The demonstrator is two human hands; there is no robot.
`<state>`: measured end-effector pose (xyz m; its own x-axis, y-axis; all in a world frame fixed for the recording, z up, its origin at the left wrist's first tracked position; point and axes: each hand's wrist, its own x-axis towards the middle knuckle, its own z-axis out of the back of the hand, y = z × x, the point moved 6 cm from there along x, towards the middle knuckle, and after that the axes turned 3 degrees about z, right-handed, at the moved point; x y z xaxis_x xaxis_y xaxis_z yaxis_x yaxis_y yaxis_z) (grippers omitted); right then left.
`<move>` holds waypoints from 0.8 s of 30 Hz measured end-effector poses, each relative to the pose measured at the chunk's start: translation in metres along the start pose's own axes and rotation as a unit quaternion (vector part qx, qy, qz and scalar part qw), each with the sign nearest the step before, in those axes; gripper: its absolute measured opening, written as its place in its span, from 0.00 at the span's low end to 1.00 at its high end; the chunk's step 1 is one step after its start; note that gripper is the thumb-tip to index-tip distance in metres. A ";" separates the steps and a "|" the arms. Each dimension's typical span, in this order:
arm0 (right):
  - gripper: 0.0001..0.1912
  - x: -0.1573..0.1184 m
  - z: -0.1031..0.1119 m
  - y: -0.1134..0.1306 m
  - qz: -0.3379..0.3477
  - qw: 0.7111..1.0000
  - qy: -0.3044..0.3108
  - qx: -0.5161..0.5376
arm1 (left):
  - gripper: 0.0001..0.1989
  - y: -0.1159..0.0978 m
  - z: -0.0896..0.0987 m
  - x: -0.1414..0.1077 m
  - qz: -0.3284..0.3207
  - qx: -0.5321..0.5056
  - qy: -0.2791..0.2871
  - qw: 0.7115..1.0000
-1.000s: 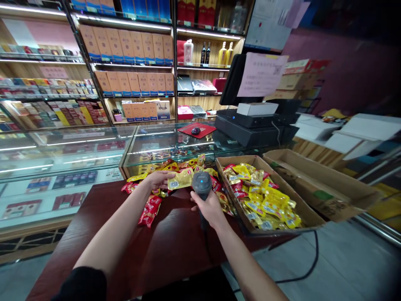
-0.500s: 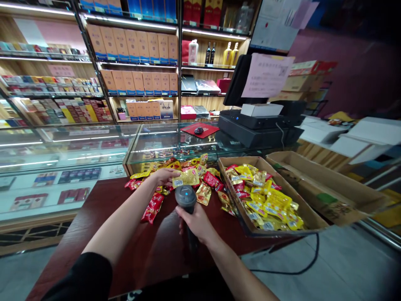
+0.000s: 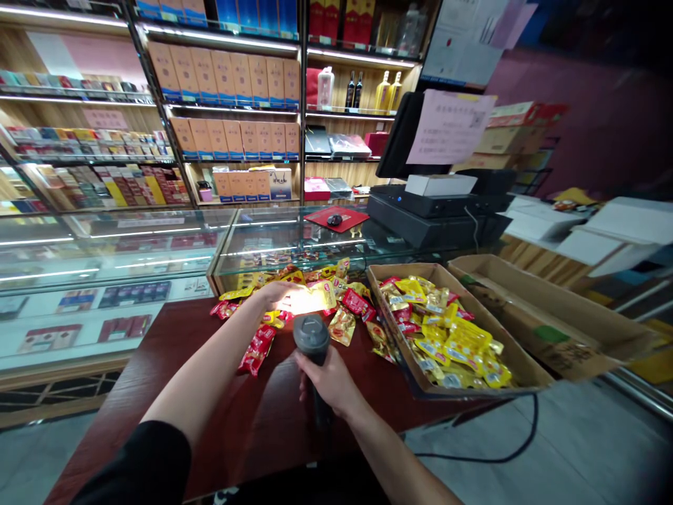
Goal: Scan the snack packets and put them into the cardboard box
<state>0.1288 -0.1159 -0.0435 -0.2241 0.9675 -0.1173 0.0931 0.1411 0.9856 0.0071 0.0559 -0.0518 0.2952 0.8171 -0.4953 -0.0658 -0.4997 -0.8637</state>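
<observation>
My left hand [image 3: 277,294] pinches the left end of a yellow snack packet [image 3: 309,299], whose face is lit bright white. Just below it, a dark grey barcode scanner [image 3: 312,338] stands upright in my right hand [image 3: 329,375], its head close to the packet. My right fingers wrap round the handle and are partly hidden behind it. Around the left hand lies a loose pile of red, yellow and gold packets. Nearest are a red packet [image 3: 257,348] below the left wrist and a gold packet [image 3: 343,325] right of the scanner.
An open cardboard box [image 3: 374,275] of packets stands on the dark red table [image 3: 221,407], with another cardboard box [image 3: 594,315] beside it. Behind are a glass counter [image 3: 252,242], a mouse [image 3: 334,219] and a monitor [image 3: 402,133]. A black cable [image 3: 505,460] hangs at the right.
The packet's face has gone from unlit to brightly lit beneath my left hand's grip. The blue light on the scanner's top no longer shows. Both hands stay almost in place.
</observation>
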 end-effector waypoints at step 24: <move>0.12 0.033 0.121 0.073 -0.014 0.985 -0.088 0.151 | 0.14 -0.014 -0.057 -0.045 0.013 -0.066 0.103 0.992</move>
<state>0.2459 -0.0483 0.0102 -0.0623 0.9800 -0.1889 0.3791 0.1983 0.9039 0.0489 0.0098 -0.0119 0.4846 0.7340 -0.4758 0.0458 -0.5644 -0.8242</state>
